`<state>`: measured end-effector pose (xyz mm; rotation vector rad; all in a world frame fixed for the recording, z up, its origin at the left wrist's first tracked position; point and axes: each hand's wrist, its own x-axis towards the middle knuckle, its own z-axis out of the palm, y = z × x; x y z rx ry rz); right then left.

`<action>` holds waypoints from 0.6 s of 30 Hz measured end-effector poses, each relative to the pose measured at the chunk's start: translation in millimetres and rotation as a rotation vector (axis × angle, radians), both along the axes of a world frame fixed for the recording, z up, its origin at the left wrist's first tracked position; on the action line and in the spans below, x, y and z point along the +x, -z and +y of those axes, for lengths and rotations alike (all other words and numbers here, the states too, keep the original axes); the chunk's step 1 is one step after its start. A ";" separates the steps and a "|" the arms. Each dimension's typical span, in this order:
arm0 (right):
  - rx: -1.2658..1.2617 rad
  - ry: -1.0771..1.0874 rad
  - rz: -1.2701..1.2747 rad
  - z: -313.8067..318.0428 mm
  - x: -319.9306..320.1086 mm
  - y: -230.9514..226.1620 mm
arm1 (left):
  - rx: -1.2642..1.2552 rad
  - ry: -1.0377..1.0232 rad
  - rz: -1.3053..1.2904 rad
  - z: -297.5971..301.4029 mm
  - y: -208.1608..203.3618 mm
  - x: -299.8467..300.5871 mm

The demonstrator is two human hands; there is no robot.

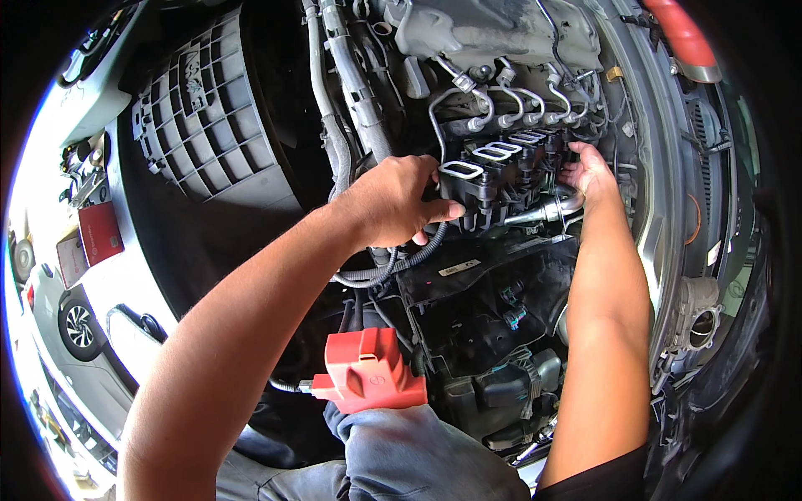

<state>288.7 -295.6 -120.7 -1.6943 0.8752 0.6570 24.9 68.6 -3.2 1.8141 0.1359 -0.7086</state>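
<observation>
A black intake manifold (496, 190), its oval ports edged with pale gaskets, lies between my two hands in the engine bay. My left hand (403, 200) grips its left end, the thumb on the near side and the other fingers partly hidden behind it. At the opposite end, my right hand (590, 174) is curled round the manifold, with some fingertips out of sight. A shiny metal pipe (547, 209) runs just below the manifold, close to my right wrist. Behind it are several bent metal fuel lines (487, 107) with their fittings.
A red plastic cover (368, 371) sits near my body, below my left forearm. Nearer me is the black battery area (480, 292). Thick hoses (338, 100) run down the middle left, beside a ribbed black panel (209, 108). A throttle body (700, 316) rests at the right.
</observation>
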 end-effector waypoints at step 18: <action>-0.057 -0.159 0.012 3.0 -6.3 -4.7 | -0.341 -0.221 0.263 -9.3 -10.7 2.1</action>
